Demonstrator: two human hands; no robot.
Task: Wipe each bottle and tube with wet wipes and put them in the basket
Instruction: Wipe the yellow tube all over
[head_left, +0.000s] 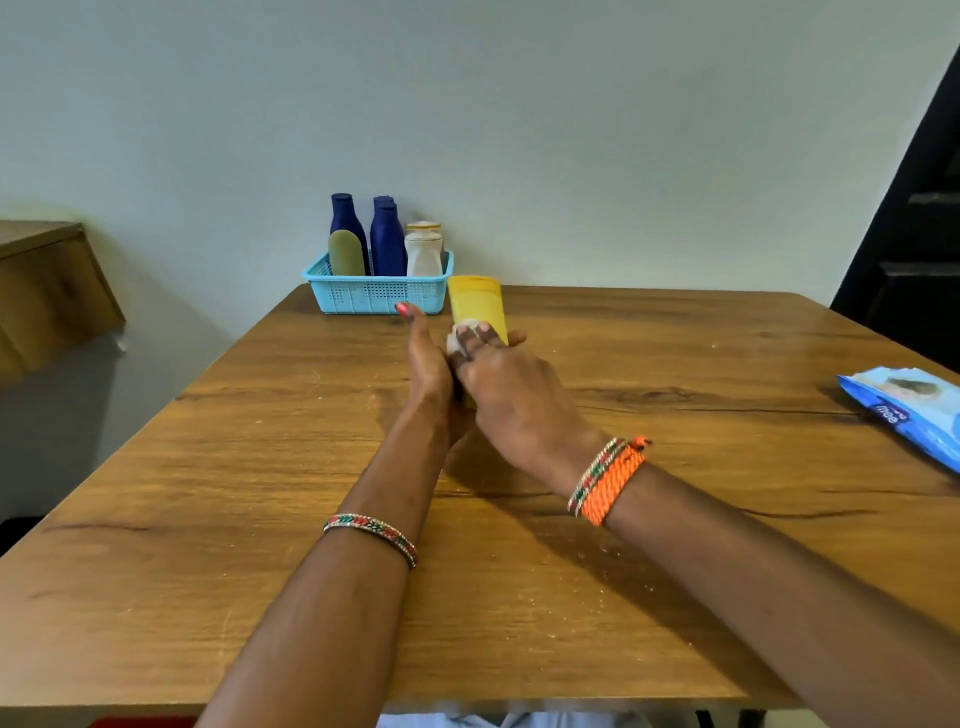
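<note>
A yellow tube (477, 306) stands up above the middle of the wooden table (208, 493). My left hand (427, 366) holds its lower part from the left, thumb pointing up. My right hand (511, 397) presses a crumpled white wet wipe (460, 338) against the tube's side, fingers curled round the wipe and tube. The tube's lower end is hidden behind my hands. A light blue basket (379, 293) sits at the table's far edge, just left of the tube.
In the basket stand two dark blue bottles (387, 239), an olive tube (345, 253) and a white bottle (423, 249). A blue wet wipes pack (909, 410) lies at the table's right edge. A wooden shelf (47, 291) juts out on the left.
</note>
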